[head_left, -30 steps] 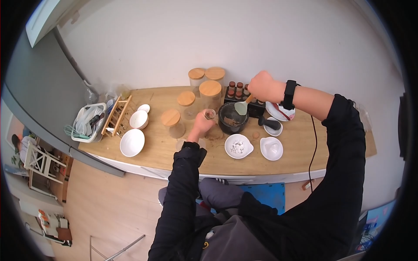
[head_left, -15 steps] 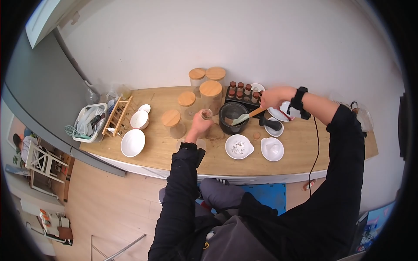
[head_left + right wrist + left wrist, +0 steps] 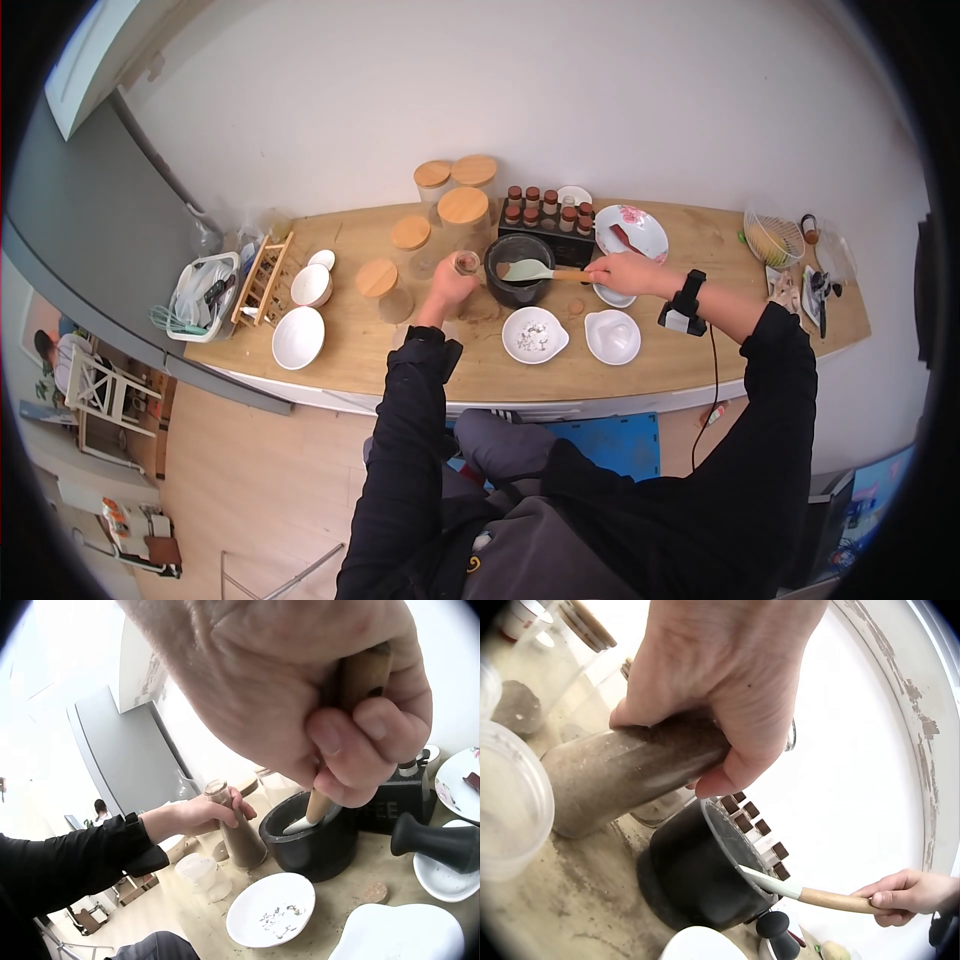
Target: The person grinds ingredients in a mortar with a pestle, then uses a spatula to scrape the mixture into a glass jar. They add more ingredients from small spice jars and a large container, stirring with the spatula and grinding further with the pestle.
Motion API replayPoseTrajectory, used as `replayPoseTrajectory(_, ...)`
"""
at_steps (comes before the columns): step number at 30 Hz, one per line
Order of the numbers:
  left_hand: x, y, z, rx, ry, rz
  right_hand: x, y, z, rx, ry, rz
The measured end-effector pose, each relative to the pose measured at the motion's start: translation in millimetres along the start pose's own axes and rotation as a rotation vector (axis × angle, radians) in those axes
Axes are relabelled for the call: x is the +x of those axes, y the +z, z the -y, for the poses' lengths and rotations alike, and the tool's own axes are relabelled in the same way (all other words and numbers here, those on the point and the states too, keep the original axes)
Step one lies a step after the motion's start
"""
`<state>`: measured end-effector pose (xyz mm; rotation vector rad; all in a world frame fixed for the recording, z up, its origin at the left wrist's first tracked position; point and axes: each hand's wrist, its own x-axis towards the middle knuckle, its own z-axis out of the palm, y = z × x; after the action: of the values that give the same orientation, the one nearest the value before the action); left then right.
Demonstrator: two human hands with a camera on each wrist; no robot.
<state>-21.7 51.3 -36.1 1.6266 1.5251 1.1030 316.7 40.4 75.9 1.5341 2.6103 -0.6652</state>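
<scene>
My left hand grips the neck of a glass bottle of brown powder, which stands on the table left of the black mortar. My right hand holds the wooden handle of a pale green spatula. In the head view the spatula's head is over the mortar's opening, with brown powder at its tip. The right wrist view shows the handle slanting down from my curled fingers, its head partly hidden behind the mortar's rim.
A white bowl with pale bits and another white bowl stand in front. Behind are a spice rack and wood-lidded jars. A black pestle lies at the right, beside a cork.
My right hand has come down and forward from above the spice rack, laying the spatula nearly level over the mortar. My left hand keeps its grip on the bottle. The head view has shifted slightly.
</scene>
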Motion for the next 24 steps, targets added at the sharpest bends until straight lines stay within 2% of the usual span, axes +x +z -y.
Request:
replayPoseTrajectory(5,-1,0,-2,-0.012,-0.019,-0.001,-7,14,-3,0.022,0.038,-0.075)
replayPoseTrajectory(8,-1,-1,0,-0.009,-0.021,0.003,-11,12,-3,0.066,0.04,-0.057)
replayPoseTrajectory(11,-2,-1,1,0.007,-0.013,-0.002,-8,19,-12,0.024,0.01,-0.128)
replayPoseTrajectory(14,-1,0,4,0.01,-0.006,-0.011,-30,3,22,-0.178,0.047,-0.136)
replayPoseTrajectory(17,-3,0,-1,0.022,-0.021,0.0,-33,5,21,-0.16,0.016,-0.171)
replayPoseTrajectory(20,-1,1,1,0.009,-0.026,-0.003,-24,17,5,-0.041,0.024,-0.144)
replayPoseTrajectory(24,-1,1,0,0.002,-0.016,-0.003,-10,31,-9,-0.057,0.005,-0.08)
